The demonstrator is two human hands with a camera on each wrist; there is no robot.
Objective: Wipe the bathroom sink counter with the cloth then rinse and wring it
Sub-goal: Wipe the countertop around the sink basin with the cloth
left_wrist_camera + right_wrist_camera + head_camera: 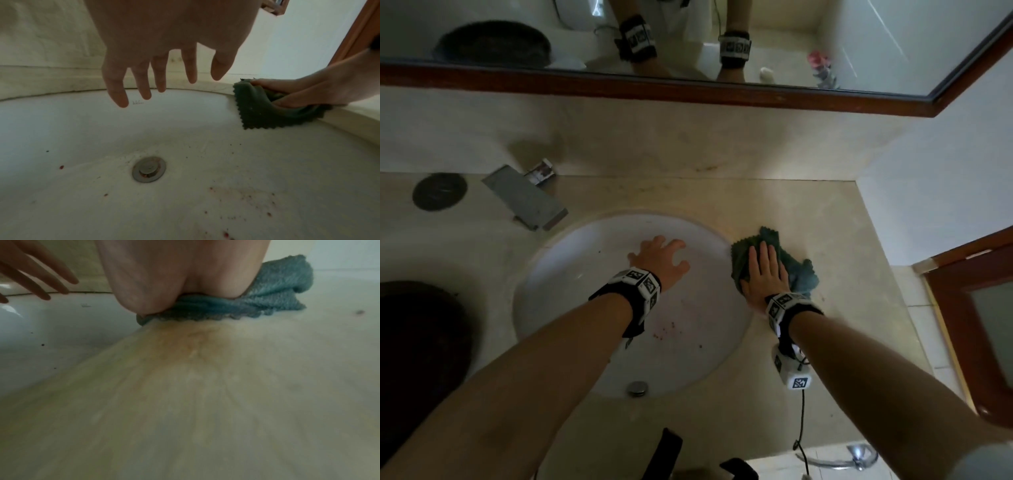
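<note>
I pressed my flat right hand (765, 274) on the cloth (796, 270) at the bench (808, 212) edge; left hand (659, 255) hovered empty, fingers (117, 91) spread, above the sink (585, 260).

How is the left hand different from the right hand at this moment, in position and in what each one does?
The left hand is above the white sink with fingers spread and holds nothing; the right hand lies on the counter beside the sink. The left hand touches no cloth; the right hand presses flat on the green cloth, with straight fingers. Both wear a black wrist band with white markers.
</note>
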